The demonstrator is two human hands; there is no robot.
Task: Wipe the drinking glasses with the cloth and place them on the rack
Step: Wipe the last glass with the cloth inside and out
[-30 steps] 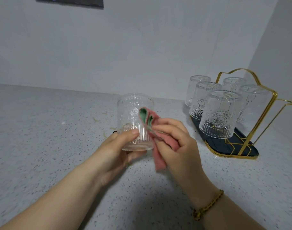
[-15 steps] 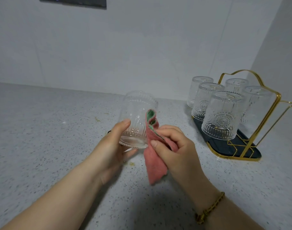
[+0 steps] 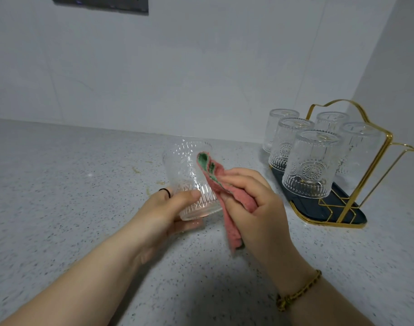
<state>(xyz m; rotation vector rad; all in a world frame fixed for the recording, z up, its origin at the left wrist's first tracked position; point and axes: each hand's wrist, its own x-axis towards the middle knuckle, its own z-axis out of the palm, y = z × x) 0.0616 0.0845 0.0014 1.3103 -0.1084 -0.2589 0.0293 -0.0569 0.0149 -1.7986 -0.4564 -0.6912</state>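
My left hand (image 3: 164,209) grips a clear embossed drinking glass (image 3: 189,175) by its base, above the counter, mouth tilted away from me. My right hand (image 3: 253,205) holds a pink cloth with a green edge (image 3: 221,184) pressed against the glass's right side. At the right stands a gold wire rack (image 3: 356,175) on a dark tray (image 3: 319,212). Several matching glasses sit upside down on it, the nearest one (image 3: 310,164) at the front.
The speckled grey countertop (image 3: 60,184) spreads to the left and front. A pale wall runs along the back and turns a corner on the right behind the rack. A dark panel (image 3: 100,3) hangs on the wall at the top.
The glass has turned in my left hand, and the cloth has slid along its side. Both hands stay in about the same place.
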